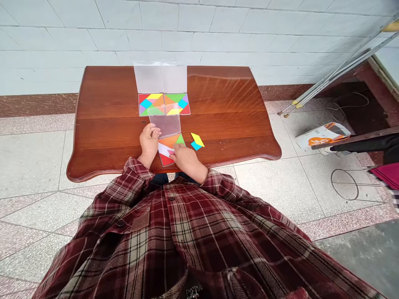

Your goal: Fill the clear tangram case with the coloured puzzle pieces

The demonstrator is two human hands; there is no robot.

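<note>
Head view: I am watching the left hand point(149, 140) curling its fingers together against the edge of a clear plastic flap point(164, 125), though I cannot tell whether they are pinching it; it appears to be steadying the flap. The right hand point(184, 160) is lying over a lower panel of coloured tangram pieces point(170, 146), its fingers pressed together on them, seemingly keeping them from sliding. A yellow rhombus point(197, 140) and a small cyan piece point(196, 145) are sitting just beside that hand on the wooden desk point(109, 133), while an upper panel of coloured pieces point(163, 104) is lying flat between the flap and a frosted plastic cover point(160, 78).
</note>
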